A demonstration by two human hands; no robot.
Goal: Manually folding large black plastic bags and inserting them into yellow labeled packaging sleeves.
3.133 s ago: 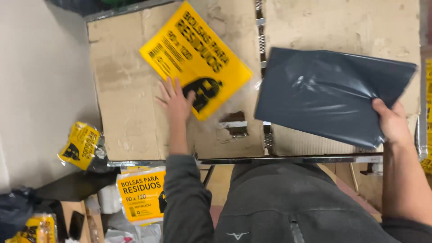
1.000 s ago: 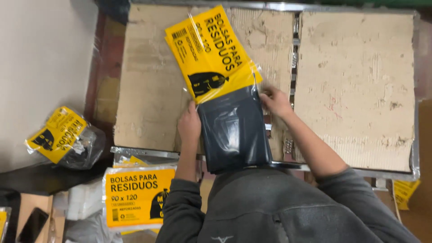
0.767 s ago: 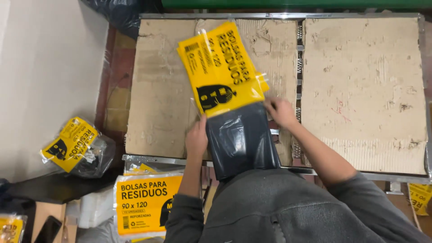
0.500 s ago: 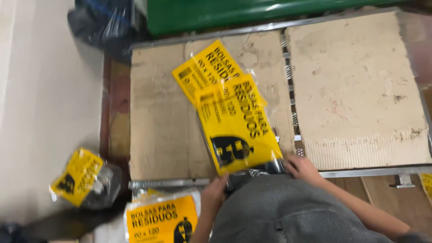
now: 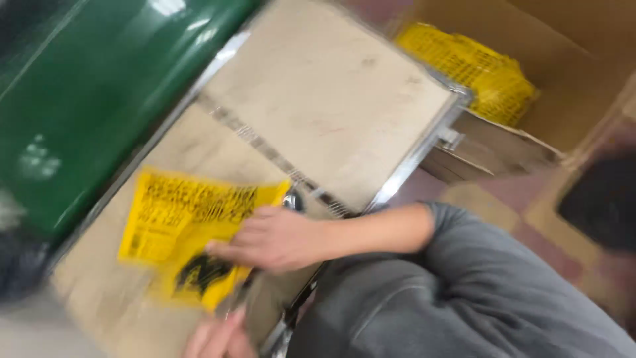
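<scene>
The view is blurred and tilted. My right hand (image 5: 275, 237) lies on a yellow plastic package with black print (image 5: 192, 232), fingers closed over its right edge, on the cardboard-covered table (image 5: 331, 93). My left hand (image 5: 215, 338) shows at the bottom edge, just under the package's lower corner; whether it grips the package cannot be told. The dark folded bag seen before is hidden.
A green bin (image 5: 86, 86) stands along the table's far side. A cardboard box (image 5: 563, 46) at the upper right holds several yellow packages (image 5: 470, 66). A dark mat (image 5: 599, 199) lies on the floor at the right. The table has a metal rim (image 5: 411, 166).
My head has swung right, so the table now runs diagonally. The dark bag went into the yellow package, and both hands moved with it toward the table's near edge.
</scene>
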